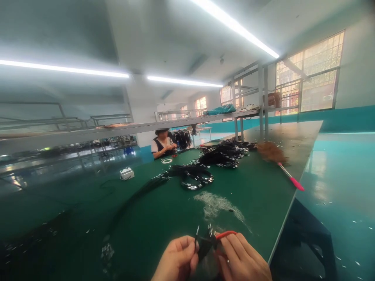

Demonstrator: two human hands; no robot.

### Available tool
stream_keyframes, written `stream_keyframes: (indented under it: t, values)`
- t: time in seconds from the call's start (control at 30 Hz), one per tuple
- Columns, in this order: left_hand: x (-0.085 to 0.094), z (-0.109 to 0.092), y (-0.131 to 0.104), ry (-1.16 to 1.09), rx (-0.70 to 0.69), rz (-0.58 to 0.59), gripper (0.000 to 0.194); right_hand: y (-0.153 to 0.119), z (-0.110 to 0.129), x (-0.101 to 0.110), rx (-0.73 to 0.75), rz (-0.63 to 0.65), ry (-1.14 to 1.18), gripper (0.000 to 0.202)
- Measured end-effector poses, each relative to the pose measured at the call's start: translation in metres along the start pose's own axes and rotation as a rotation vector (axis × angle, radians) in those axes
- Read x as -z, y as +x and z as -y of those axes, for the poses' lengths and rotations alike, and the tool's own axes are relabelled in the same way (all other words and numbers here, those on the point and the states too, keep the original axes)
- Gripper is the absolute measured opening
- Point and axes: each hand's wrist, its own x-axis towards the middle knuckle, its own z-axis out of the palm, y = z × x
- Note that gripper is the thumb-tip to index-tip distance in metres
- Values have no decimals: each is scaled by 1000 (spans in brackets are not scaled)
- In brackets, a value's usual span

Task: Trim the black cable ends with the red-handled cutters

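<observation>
Gripping a small black cable bundle with bare metal tips low over the green worktable, the left hand is pinching it while the right hand is holding red-handled cutters against it.

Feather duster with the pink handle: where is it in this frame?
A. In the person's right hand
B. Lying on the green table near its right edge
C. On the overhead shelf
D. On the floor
B: the feather duster lies on the green table by the right edge, far beyond both hands.
</observation>
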Motion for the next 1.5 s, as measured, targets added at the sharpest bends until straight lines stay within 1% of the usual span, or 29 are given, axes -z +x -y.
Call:
stream_keyframes:
  t: [0.13,0.17,0.27,0.4,0.5,0.57,0.63,0.77,0.83,0.97,1.07,1.2,1.3,1.4,1.47,1.5]
  values:
    - [1,5,6,42,-42,-25,43,12,5,2,-45,-40,19,29]
    - [1,6,7,55,-52,-30,44,15,7,2,-54,-67,25,31]
    - [2,6,6,99,-74,-47,43,17,11,1,-48,-95,27,31]
    - [1,4,2,121,-89,-60,38,10,7,2,-92,17,63,24]
    - [-2,2,-1,74,-90,-54,37,6,2,6,-132,37,125,18]
    - [-4,1,-1,23,-80,-40,38,7,-1,8,-130,45,144,15]
    - [-4,-1,-2,-26,-50,-12,39,12,0,9,-125,4,148,19]
    - [-1,-5,-3,-106,38,61,41,24,5,7,-41,-79,180,24]
    - [0,-7,-4,-140,66,89,41,26,6,4,-21,-73,193,24]
    - [-3,-11,-6,-171,90,133,41,25,7,-5,8,-79,200,27]
    - [-5,-12,-6,-182,92,149,39,23,9,-11,13,-106,194,27]
    - [0,-9,-3,-175,91,153,36,20,12,-17,7,-138,196,22]
    - [5,-7,-2,-135,76,149,37,12,7,-18,-38,-144,211,20]
    - [3,-5,-5,-59,53,151,36,-2,-7,-13,-150,-105,207,19]
    - [-1,-3,-10,76,54,152,28,-13,-19,-7,-274,-71,205,22]
    - [-3,-3,-13,210,41,141,22,-19,-24,-3,-342,-52,199,23]
